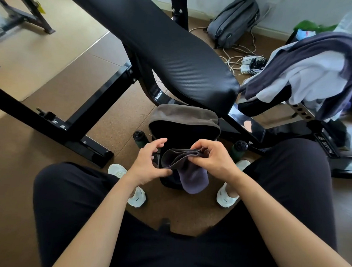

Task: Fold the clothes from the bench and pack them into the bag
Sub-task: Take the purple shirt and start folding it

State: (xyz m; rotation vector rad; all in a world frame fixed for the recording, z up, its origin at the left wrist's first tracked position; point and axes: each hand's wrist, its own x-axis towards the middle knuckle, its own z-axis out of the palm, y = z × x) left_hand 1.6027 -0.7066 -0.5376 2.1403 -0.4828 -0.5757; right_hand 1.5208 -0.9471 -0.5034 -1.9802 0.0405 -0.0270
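Note:
A dark bag with a brown-grey rim stands open on the floor between my feet. Above its mouth I hold a folded grey-purple garment. My right hand pinches the garment's upper folded edge. My left hand touches its left edge with thumb and fingertips, the other fingers spread. The black padded bench slants across the view. A heap of grey-purple and white clothes lies on the bench part at the right.
Two dark bottles stand on either side of the bag. My white shoes flank it. A grey backpack and cables lie by the far wall. The bench's black frame crosses the brown floor at left.

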